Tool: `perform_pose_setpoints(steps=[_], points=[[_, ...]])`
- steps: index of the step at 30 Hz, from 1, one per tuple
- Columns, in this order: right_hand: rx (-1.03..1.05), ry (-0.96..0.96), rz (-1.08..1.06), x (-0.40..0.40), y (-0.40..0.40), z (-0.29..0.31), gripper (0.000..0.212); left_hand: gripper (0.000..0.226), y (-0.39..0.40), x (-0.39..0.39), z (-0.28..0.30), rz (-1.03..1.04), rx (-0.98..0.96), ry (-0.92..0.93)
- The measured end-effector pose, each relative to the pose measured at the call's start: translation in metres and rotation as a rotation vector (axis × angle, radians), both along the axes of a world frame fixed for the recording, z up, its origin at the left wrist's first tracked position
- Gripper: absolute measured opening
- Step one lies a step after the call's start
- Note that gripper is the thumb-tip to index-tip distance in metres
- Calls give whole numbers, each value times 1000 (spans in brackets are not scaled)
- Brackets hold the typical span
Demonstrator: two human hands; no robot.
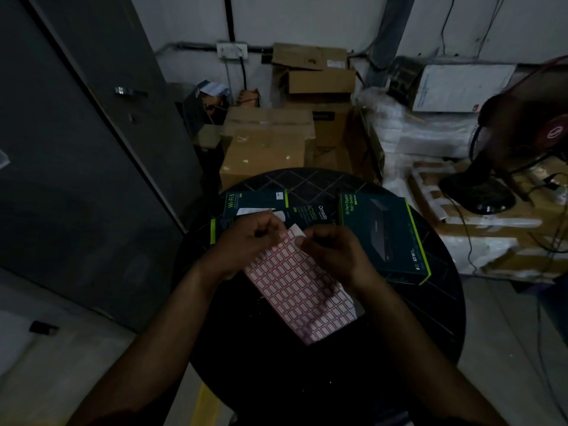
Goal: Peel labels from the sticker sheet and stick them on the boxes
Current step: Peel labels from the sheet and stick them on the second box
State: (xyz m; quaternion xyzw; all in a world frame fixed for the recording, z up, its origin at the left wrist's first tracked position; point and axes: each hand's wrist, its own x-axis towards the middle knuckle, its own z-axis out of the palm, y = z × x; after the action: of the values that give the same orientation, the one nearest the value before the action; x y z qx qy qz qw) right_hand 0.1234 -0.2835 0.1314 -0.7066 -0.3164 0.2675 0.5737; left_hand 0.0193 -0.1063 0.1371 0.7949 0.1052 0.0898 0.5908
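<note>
Two hands (246, 238) (333, 250), one sheet (302, 290) (pinched)

Both forearms enter from the lower edge, bare, converging toward frame centre. Left hand (246, 241): back of hand up, fingers curled inward, thumb and forefinger tips pinched together at the far corner of the sticker sheet (299, 285). Right hand (333, 250): back up, fingers curled, thumb tip pressed on the same corner, just beside the left thumb. Thumbs nearly touching. Wrists roughly level, held above the round table (430, 302). Lighting dim; finger detail partly obscured.
</note>
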Motion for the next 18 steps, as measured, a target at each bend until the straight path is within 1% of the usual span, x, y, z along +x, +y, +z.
perform_pose_setpoints(steps=[2,4,6,9,11,14,16,18], points=[[-9,-34,-38,3,1,0,13,11,3,-1,1,-2,-56,-27],[-19,-89,-60,3,1,-2,12,10,8,-2,2,-3,-46,-22],[-22,-139,-77,2,3,-3,9,11,13,-1,1,26,8,-16],[-17,-152,-88,0,7,-5,9,17,14,0,-2,39,116,-15],[-23,-167,-93,0,8,-5,9,18,13,1,-2,36,128,-13],[-54,-193,-47,3,8,-3,11,19,13,0,0,14,65,-15],[-68,-206,18,3,8,-1,12,25,13,-1,0,14,89,-18],[-57,-187,35,5,6,-2,12,18,14,0,-1,25,81,-12]])
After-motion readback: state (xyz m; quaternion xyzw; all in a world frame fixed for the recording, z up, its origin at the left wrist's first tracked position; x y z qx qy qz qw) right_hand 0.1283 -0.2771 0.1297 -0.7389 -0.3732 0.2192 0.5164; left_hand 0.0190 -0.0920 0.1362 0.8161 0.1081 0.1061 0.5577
